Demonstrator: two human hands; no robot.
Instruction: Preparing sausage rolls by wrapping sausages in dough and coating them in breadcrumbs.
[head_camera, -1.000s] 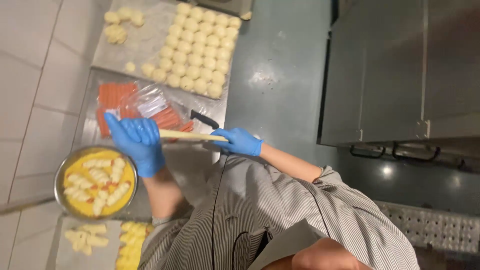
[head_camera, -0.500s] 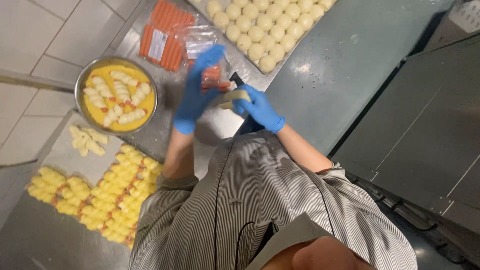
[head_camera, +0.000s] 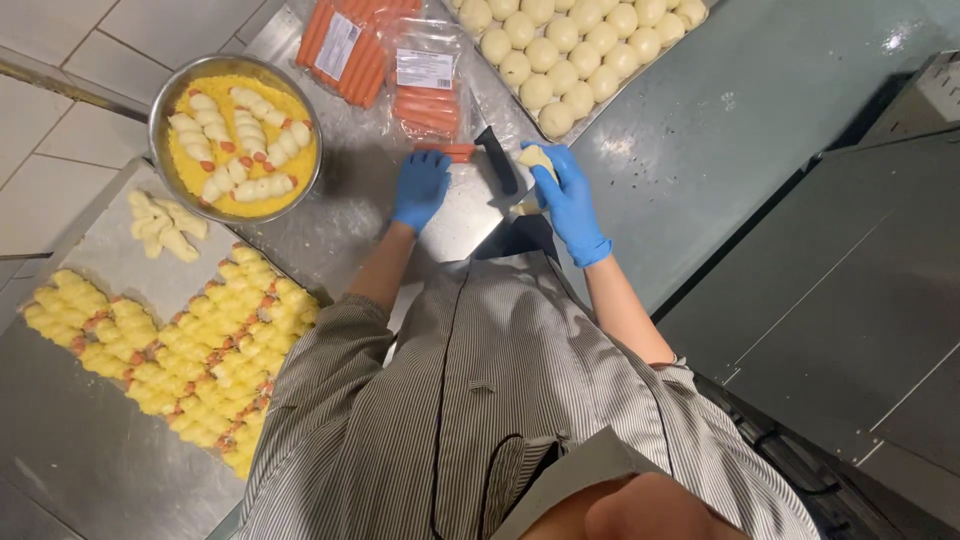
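Note:
My left hand (head_camera: 419, 190), in a blue glove, rests on the steel counter (head_camera: 330, 215) with its fingertips closed on one end of a short orange sausage (head_camera: 456, 152). My right hand (head_camera: 568, 200), also gloved, holds a pale piece of dough (head_camera: 537, 158) just above the counter. Between my two hands lies a knife with a black handle (head_camera: 497, 160), close to the sausage.
A metal bowl (head_camera: 160, 110) of yellow crumbs and dough-wrapped sausages stands at the upper left. Two open sausage packs (head_camera: 425, 90) lie beyond my hands. A tray of dough balls (head_camera: 570, 50) sits top right. A tray (head_camera: 110, 265) on the left holds several crumbed pieces (head_camera: 190, 355).
My left hand has drawn back from the sausage pack to the counter with a sausage. The right hand still holds the dough. The view has tilted.

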